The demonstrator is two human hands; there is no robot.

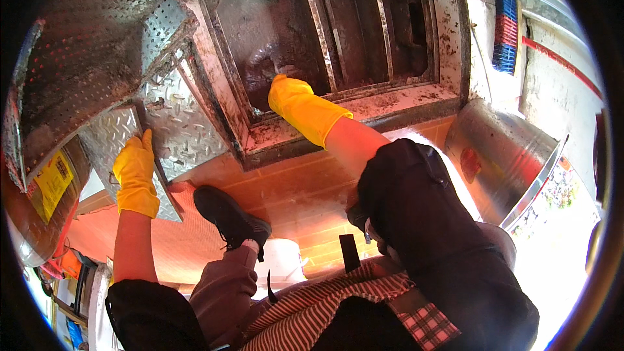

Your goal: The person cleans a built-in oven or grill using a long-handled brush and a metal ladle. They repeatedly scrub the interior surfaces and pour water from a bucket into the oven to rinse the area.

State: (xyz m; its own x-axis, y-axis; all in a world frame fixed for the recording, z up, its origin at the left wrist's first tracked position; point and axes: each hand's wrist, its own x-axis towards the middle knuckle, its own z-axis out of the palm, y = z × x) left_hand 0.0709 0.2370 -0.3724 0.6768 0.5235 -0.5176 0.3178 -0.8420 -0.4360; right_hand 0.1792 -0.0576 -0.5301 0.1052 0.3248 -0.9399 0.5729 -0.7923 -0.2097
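Note:
My left hand (134, 170), in a yellow rubber glove, grips a narrow tread-plate metal panel (165, 197), one finger stretched along its edge. Behind that panel is a wider tread-plate surface (180, 122). My right hand (292, 95), gloved likewise, reaches over the lower edge of a grimy metal frame (351, 112) into its dark opening (273, 24). The fingers look curled near a wet, shiny patch on the dark surface inside. Whether they hold anything is hidden. Metal bars (317, 29) cross the right part of the opening.
A dirty perforated metal drum or guard (83, 44) curves close on the left, above a container with a yellow label (53, 185). To the right lies a metal drum (497, 156), below a blue-and-red brush (506, 31). My shoe (229, 217) stands on the orange tiled floor (302, 190).

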